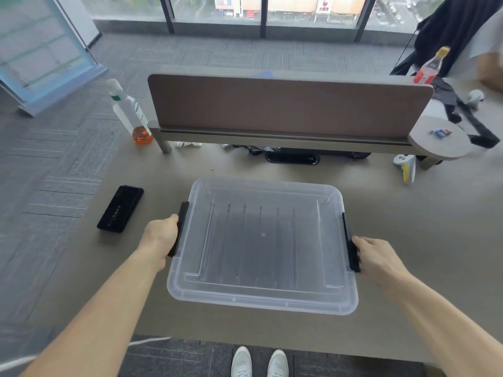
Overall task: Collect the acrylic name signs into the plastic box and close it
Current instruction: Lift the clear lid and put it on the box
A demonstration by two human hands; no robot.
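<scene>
Grey-brown desk (408, 240) is seen from above, backed by a brown divider panel (288, 104); grey carpet and floor-to-ceiling windows are seen beyond; red characters on a white sign outside are too small to be read.

Plastic box (261, 246) is set on the desk, centred in front of the person; translucent lid is seated on top; thin upright sheets, apparently the acrylic name signs (260, 240), are made out through the lid as dark parallel lines; no text on them can be read.

Left hand (160, 235) is closed around the black latch (178, 228) on the box's left side, thumb on top; right hand (378, 255) is wrapped over the black latch (351, 243) on the right side, fingers curled onto it; whether either latch is fully snapped down cannot be told.

Black flat case (119, 208) is laid on the desk left of the box, well apart from it; gold lettering on it is illegible.

Clear bottle (130, 112) with a white cap and a little orange liquid is stood at the divider's left end; label text is not legible; red-drink bottle (430, 66) with a yellow cap is stood at the far right behind the divider.

White controller (405, 165) is laid at the right under a round side shelf (438, 140); small blue-and-white packets are seen on that shelf.

White shoes (258, 363) are seen below the desk's near edge.
</scene>
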